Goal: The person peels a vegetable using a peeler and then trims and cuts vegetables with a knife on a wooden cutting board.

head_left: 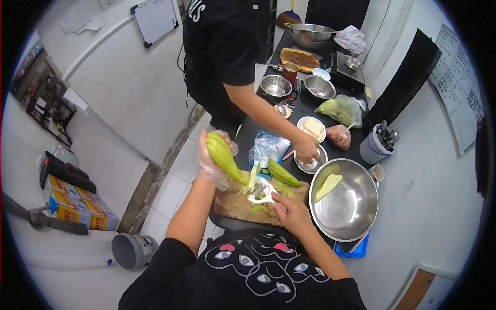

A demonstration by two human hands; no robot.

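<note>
My left hand (211,155), in a clear plastic glove, grips a long, pear-shaped light-green vegetable (221,155), its narrow end tilted down over the wooden cutting board (232,205). My right hand (293,213) is closed on the handle of a white peeler (264,194), whose head is by the narrow end; whether the blade touches the skin I cannot tell. Green peelings (258,207) are scattered on the board. Another green piece (283,173) lies across the board's far edge. To the right, a large steel bowl (361,206) holds a pale peeled piece (329,186).
Across the table a co-worker's hand (307,150) reaches into a small metal bowl (321,166). A white bowl of pale blocks (312,128), bagged vegetables (343,110) and a utensil bucket (373,147) stand beyond. A grey bucket (135,250) is on the left.
</note>
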